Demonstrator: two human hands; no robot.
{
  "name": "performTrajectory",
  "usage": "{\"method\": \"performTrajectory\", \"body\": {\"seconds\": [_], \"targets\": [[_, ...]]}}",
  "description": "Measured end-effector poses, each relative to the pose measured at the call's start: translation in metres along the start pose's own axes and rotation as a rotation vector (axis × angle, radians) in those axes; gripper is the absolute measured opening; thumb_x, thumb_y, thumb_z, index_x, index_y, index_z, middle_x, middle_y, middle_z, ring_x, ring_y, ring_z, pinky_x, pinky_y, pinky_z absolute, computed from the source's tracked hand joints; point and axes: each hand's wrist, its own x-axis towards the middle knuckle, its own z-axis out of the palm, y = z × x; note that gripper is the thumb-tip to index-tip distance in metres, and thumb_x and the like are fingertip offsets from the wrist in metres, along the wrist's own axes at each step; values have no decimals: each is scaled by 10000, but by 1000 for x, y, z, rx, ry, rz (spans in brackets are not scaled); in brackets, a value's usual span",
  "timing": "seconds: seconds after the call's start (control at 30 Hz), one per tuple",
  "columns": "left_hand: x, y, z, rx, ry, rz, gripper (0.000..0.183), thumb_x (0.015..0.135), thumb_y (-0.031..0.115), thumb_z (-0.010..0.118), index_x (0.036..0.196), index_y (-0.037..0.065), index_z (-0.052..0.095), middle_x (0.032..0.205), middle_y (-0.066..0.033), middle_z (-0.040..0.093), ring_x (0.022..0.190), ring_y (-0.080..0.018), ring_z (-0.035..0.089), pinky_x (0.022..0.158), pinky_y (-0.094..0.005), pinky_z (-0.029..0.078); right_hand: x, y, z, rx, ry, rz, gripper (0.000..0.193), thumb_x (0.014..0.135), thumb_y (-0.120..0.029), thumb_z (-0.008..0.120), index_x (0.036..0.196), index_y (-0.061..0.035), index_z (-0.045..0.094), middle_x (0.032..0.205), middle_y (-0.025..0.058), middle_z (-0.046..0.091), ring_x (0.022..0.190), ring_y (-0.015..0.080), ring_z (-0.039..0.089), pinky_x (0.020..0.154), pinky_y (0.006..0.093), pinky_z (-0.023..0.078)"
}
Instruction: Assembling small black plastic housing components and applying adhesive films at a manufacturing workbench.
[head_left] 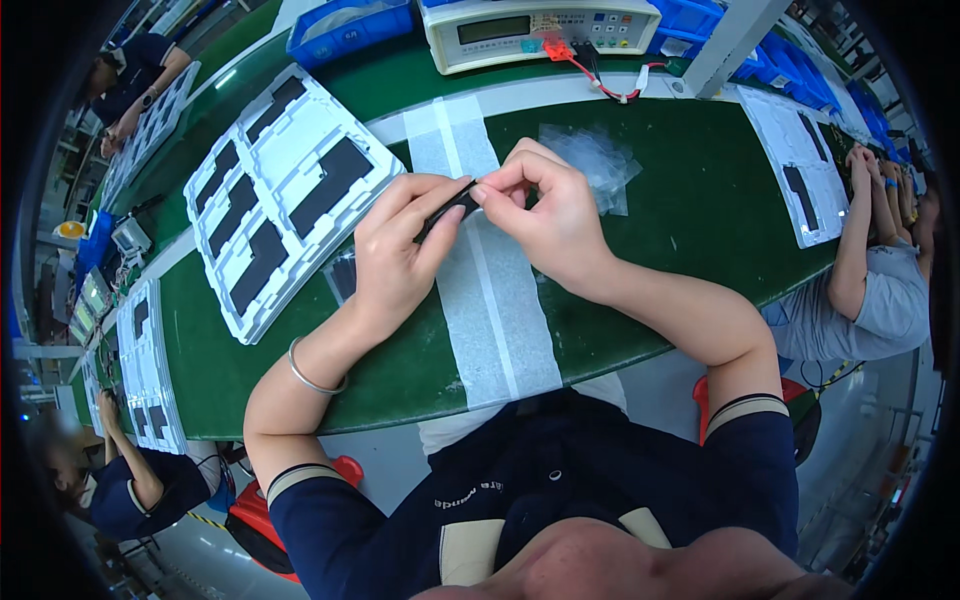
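Note:
My left hand (402, 240) is closed around a narrow black piece (447, 208), gripped between thumb and fingers above the green table. At the piece's far right end, my right hand (548, 215) makes a pinch with thumb and forefinger. Whatever lies between those two fingertips is too small to make out. Below both hands runs a pale strip (490, 310) taped across the tabletop. A loose pile of clear plastic sheets (590, 165) lies just beyond my right hand. Left of my left hand, a white molded tray (300, 95) holds several flat black pieces (332, 185), some of them L-shaped.
A white bench meter (540, 35) with red and black leads stands at the back of the green table (690, 230). Blue bins (350, 28) flank it. Another white tray (790, 165) lies at right, near a co-worker's hands (865, 165). More people sit at left.

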Motion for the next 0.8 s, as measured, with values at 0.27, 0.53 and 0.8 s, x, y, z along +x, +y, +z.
{"method": "performTrajectory", "body": {"seconds": [0.27, 0.53, 0.8], "targets": [[3, -4, -5, 129, 148, 82, 312, 711, -71, 614, 1011, 11, 609, 848, -105, 572, 700, -189, 571, 568, -262, 463, -18, -3, 35, 105, 20, -188, 454, 738, -126, 683, 1112, 34, 481, 919, 77, 452, 648, 107, 446, 579, 231, 407], [1, -12, -4, 169, 172, 46, 326, 727, -50, 598, 1050, -10, 582, 877, -112, 538, 713, -202, 554, 603, -268, 457, -13, -6, 27, 258, -316, 37, 743, 794, -138, 617, 1380, -19, 176, 943, 32, 377, 760, 108, 383, 723, 224, 370], [-4, -11, -17, -337, 16, -379, 140, 789, 36, 609, 744, -43, 502, 775, -56, 476, 691, -114, 450, 609, -227, 387, 28, -24, -42, -394, -187, -278, 233, 720, -138, 647, 920, -29, 595, 784, 76, 550, 677, 183, 532, 616, 278, 437]]}}
